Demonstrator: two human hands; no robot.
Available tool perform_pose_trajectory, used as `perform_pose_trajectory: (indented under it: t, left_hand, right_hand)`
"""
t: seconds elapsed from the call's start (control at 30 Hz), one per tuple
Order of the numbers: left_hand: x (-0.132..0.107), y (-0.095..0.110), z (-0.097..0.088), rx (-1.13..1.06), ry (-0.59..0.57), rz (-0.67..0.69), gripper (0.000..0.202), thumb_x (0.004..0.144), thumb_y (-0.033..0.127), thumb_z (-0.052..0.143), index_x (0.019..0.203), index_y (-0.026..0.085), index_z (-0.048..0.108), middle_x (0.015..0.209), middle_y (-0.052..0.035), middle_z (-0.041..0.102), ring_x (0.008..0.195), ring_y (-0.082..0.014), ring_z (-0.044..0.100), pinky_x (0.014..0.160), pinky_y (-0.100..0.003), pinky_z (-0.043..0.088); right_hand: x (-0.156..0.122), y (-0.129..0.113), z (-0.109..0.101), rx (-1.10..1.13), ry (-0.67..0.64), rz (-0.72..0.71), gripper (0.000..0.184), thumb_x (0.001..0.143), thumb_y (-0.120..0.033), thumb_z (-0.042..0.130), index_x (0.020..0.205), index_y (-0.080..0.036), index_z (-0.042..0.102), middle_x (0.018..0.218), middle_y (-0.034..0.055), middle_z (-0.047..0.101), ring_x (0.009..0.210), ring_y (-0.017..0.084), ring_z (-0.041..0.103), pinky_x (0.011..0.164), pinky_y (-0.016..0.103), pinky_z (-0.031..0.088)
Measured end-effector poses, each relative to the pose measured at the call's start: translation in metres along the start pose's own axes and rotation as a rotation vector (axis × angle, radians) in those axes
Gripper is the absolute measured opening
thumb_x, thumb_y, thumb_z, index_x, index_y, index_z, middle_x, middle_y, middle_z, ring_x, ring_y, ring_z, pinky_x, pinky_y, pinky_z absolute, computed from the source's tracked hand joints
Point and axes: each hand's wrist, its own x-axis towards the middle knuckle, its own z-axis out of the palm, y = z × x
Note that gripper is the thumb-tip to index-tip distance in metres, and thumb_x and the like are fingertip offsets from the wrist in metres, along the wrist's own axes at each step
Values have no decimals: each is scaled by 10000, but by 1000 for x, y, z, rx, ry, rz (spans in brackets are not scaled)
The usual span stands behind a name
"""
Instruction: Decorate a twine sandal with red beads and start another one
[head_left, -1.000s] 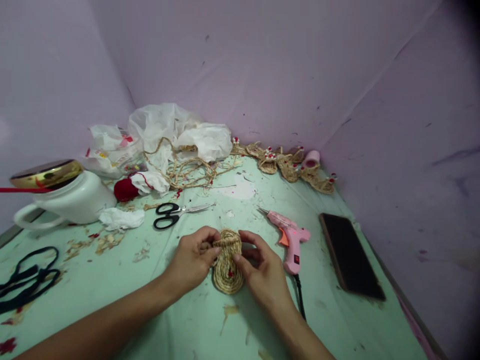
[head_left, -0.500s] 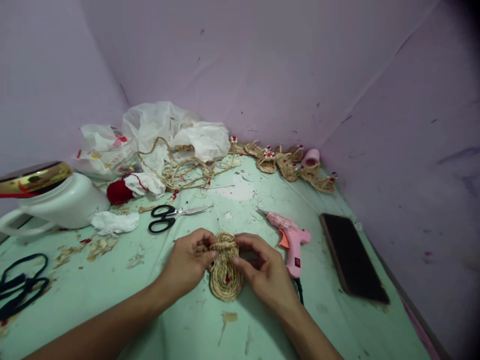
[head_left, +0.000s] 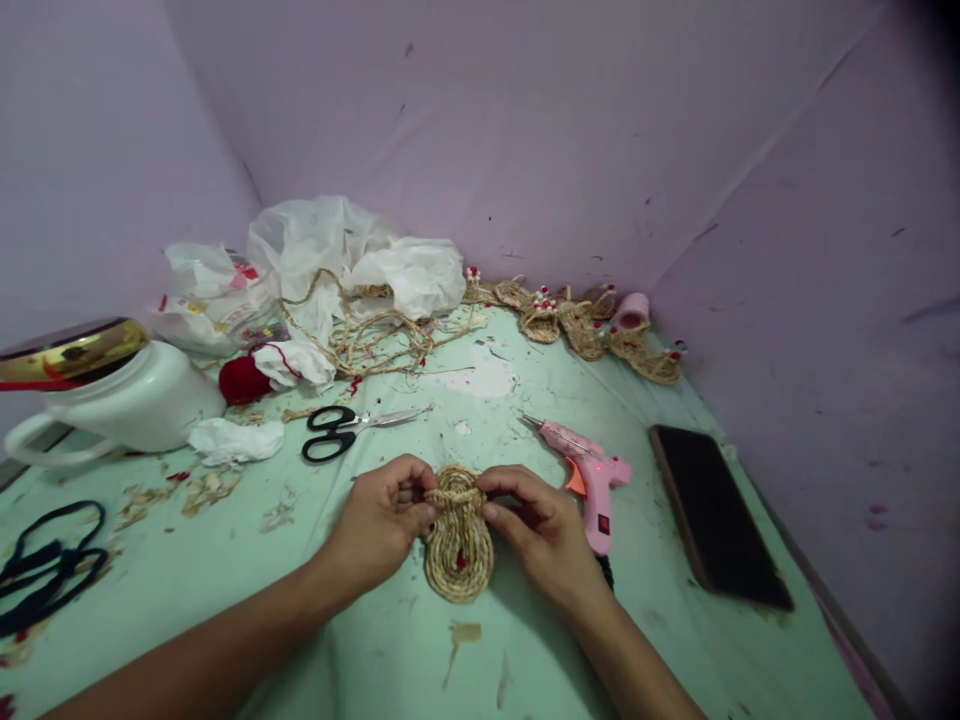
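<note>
A small slipper of coiled straw rope lies on the green cloth, with a red spot near the middle of its wider, near end. Across its upper part runs a short band of braided straw. My left hand pinches this band at its left end, thumb and forefinger closed at the slipper's edge. On the opposite edge, my right hand holds the right end between thumb and fingers. Fingertips hide both ends of the band.
A pink glue gun and a phone lie to the right. Black-handled scissors are at left, before loose straw rope and plastic bags. A white jug stands far left; more straw slippers line the back wall.
My right thumb has shifted up from the slipper's side toward the band, so more of the band shows between my hands. The whole view has moved slightly.
</note>
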Motion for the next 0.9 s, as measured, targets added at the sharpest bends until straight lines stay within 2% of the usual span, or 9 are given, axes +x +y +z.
perform_pose_trajectory:
  t: [0.2,0.33,0.43,0.5,0.57,0.63,0.7,0.8,0.9]
  left_hand:
    - [0,1,2,-2,81,-62,158,594,179,643,609,165,486,499,60,508,465,-86,500,458,-209,456]
    - [-1,2,1,24,30,-12,192,610,187,645,611,172,453,512,66,487,466,-76,488,446,-184,413]
    - [-2,5,0,-13,-44,57,228,629,184,648,770,180,469,641,38,556,590,-105,556,528,-198,435]
    - [-3,8,1,-45,-84,55,401,639,189,650,988,191,451,719,21,593,673,-135,591,599,-230,460]
    - [-3,11,1,-17,-123,40,455,647,206,647,1060,179,458,729,11,607,691,-146,592,630,-243,460]
    - [-4,13,1,44,-147,31,285,654,219,636,917,152,550,700,2,607,663,-139,571,610,-229,443]
    - [-3,15,-1,63,-158,22,140,657,227,625,755,142,573,669,-2,601,628,-128,545,580,-218,424]
    - [-1,18,-3,40,-176,4,155,620,230,647,725,142,574,639,6,586,607,-125,525,558,-214,408]
    - [0,19,-2,49,-182,-18,221,583,222,672,770,141,586,670,-3,596,627,-135,531,572,-221,413]
  right_hand:
    - [0,3,0,-15,4,22,138,725,-101,578,773,-215,638,784,19,620,758,171,578,682,290,453]
    - [-1,3,3,63,38,100,99,710,-129,607,759,-211,638,736,7,628,696,156,577,630,271,451]
    - [-1,-3,6,198,91,148,79,707,-163,621,770,-206,642,700,0,640,667,145,585,622,260,458]
    - [-1,-7,7,285,98,173,106,704,-185,626,802,-202,660,703,8,661,677,148,601,644,269,468]
    - [-1,-10,8,340,70,207,124,689,-195,635,803,-195,686,712,21,684,681,152,613,657,278,475]
    - [-1,-11,8,351,29,220,120,679,-187,633,770,-189,711,718,28,695,679,151,618,659,276,477]
    - [-2,-11,8,352,-7,229,142,678,-170,621,772,-195,725,711,21,698,668,147,618,651,274,479]
    - [-2,-10,8,334,-24,241,180,680,-147,606,787,-217,732,666,-1,685,607,133,603,608,269,486]
    - [-3,-8,8,255,-35,150,198,692,-122,593,784,-228,733,683,-2,673,627,131,593,617,262,479]
